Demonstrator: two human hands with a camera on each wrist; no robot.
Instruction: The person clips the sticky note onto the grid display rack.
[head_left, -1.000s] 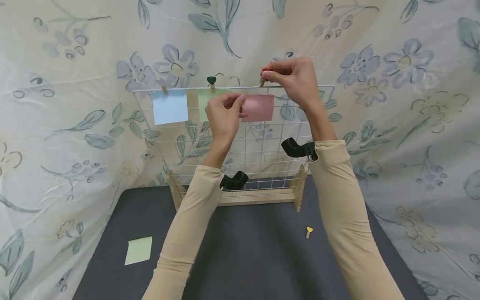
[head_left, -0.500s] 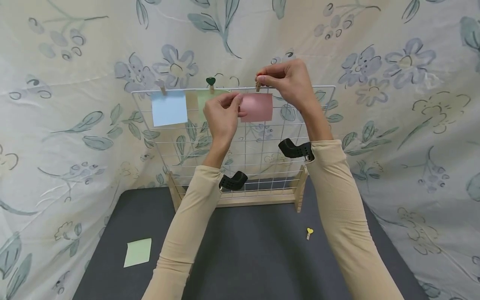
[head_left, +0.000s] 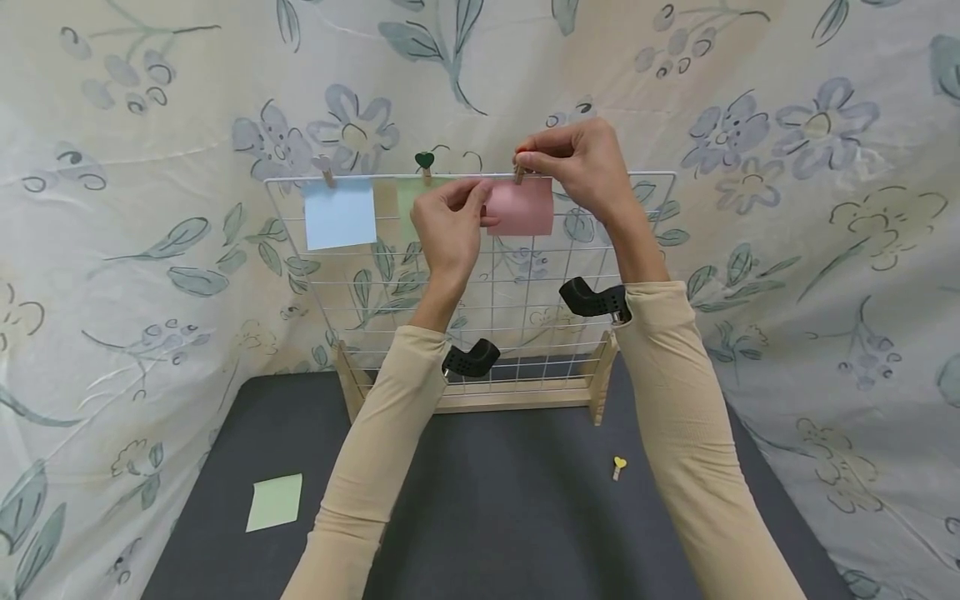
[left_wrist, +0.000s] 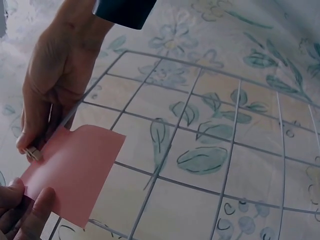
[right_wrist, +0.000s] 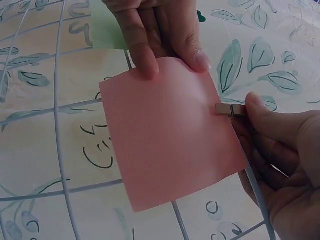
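Note:
My left hand (head_left: 450, 229) pinches the left edge of a pink paper note (head_left: 521, 208), which lies against the top of a white wire grid (head_left: 491, 287). At the note's top edge, my right hand (head_left: 581, 162) pinches a small wooden clothespin (right_wrist: 231, 109). Its tip overlaps the pink paper in both wrist views. Left of the hands, a blue note (head_left: 339, 214) hangs from the grid's top wire by a clothespin (head_left: 327, 172). A green note (head_left: 408, 204), partly hidden by my left hand, hangs under a clothespin with a dark green heart (head_left: 424, 162).
Wooden feet (head_left: 600, 379) hold the grid upright on a dark table (head_left: 487, 500). Another green note (head_left: 274, 502) lies at the table's left. A clothespin with a yellow heart (head_left: 618, 467) lies at the right. Floral cloth (head_left: 750, 292) hangs behind.
The pink note has risen slightly to the top wire, and its upper edge now meets the clothespin. My right hand has shifted a little left with the clothespin.

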